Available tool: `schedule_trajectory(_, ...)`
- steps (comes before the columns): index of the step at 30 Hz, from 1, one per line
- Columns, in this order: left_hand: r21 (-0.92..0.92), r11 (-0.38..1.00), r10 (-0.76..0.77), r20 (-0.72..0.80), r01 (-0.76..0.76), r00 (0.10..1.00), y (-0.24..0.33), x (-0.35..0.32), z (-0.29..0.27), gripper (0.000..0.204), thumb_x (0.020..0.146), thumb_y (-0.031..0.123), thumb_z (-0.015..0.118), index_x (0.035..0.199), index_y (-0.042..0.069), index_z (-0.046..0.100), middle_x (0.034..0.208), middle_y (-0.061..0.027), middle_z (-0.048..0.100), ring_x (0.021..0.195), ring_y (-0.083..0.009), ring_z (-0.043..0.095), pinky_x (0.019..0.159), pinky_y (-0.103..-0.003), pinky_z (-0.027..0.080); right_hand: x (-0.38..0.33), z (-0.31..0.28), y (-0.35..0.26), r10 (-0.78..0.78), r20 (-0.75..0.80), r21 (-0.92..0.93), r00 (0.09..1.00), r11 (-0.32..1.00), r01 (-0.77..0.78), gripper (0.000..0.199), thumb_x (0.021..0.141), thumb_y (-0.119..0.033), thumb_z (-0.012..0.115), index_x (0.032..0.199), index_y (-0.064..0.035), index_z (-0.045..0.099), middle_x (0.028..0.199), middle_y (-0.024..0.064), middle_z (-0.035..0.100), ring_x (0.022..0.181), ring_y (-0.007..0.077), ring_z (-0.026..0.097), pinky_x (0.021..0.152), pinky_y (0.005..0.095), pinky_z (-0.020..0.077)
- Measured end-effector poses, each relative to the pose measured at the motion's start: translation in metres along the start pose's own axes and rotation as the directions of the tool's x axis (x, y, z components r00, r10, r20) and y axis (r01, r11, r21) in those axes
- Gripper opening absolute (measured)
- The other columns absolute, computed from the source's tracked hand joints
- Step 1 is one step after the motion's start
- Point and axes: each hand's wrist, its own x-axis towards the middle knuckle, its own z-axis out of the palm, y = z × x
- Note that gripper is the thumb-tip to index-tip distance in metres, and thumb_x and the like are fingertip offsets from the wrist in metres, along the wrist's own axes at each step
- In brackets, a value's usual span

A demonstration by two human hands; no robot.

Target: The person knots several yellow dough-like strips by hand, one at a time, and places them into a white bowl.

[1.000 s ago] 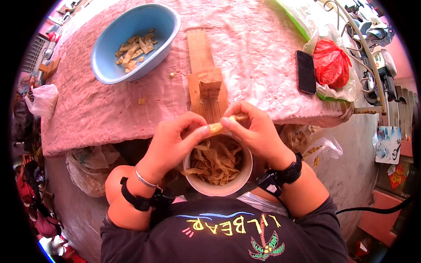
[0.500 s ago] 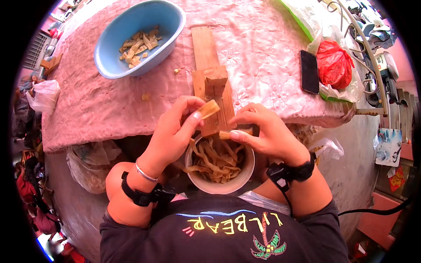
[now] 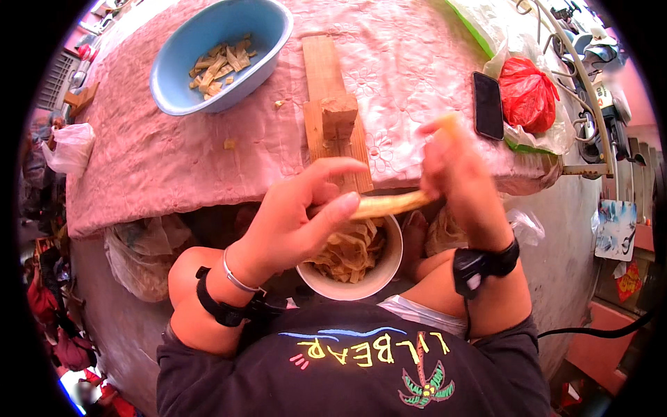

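Clearly light and limp, the long tan peeled strip point(image 3: 389, 203) hangs pinched between left hand point(image 3: 299, 222) fingertips point(image 3: 345, 203) and blurred right hand point(image 3: 455, 177) fingers, best gripped near its ends

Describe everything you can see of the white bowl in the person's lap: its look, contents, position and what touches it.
The white bowl is round and plain, smooth like ceramic or plastic, sitting upright between the person's knees, just below the table edge. It is heaped with pale tan, curled strips. The left hand covers its near-left rim, and a long tan strip held between both hands crosses above it. The right hand is beside and above it, blurred. Whether the left hand actually touches the rim cannot be told.
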Motion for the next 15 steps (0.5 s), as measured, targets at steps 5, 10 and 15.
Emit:
schedule_trajectory(5, 0.162, 0.958, 0.180, 0.304, -0.237, 0.936, 0.001, 0.005, 0.016, 0.011, 0.088, 0.012, 0.068, 0.096, 0.004, 0.066, 0.073, -0.0097, 0.062, 0.060, -0.0223, 0.060, 0.060, -0.033, 0.050, -0.023, 0.091, 0.024, 0.611, 0.760, -0.649, 0.222, 0.697, 0.304, 0.029, 0.101, -0.024, 0.053, 0.106, 0.0025, 0.062, 0.104, 0.0159, 0.067, 0.093, 0.0303, 0.064, 0.083, 0.0378, 0.0508)
schedule_trajectory(10, 0.264, 0.876, 0.413, 0.019, -0.403, 0.911, -0.004, 0.016, 0.004, 0.027, 0.087, 0.021, 0.069, 0.108, 0.004, 0.064, 0.101, -0.0134, 0.059, 0.092, -0.0290, 0.059, 0.081, -0.038, 0.048, -0.022, 0.050, 0.031, 0.291, 0.586, -0.227, 0.756, 0.955, -0.192, 0.027, 0.103, -0.022, 0.048, 0.113, -0.0008, 0.061, 0.098, 0.0059, 0.064, 0.097, 0.0138, 0.059, 0.086, 0.0313, 0.0486)
schedule_trajectory(15, 0.276, 0.924, 0.267, 0.036, -0.266, 0.963, -0.012, 0.001, 0.013, 0.013, 0.089, 0.011, 0.068, 0.098, 0.003, 0.064, 0.082, -0.0081, 0.063, 0.074, -0.0210, 0.064, 0.064, -0.029, 0.049, -0.020, 0.036, 0.026, 0.301, 0.437, -0.092, 0.848, 0.952, -0.291, 0.026, 0.104, -0.022, 0.048, 0.116, -0.0027, 0.060, 0.094, -0.0011, 0.062, 0.085, 0.0064, 0.055, 0.077, 0.0250, 0.0478)
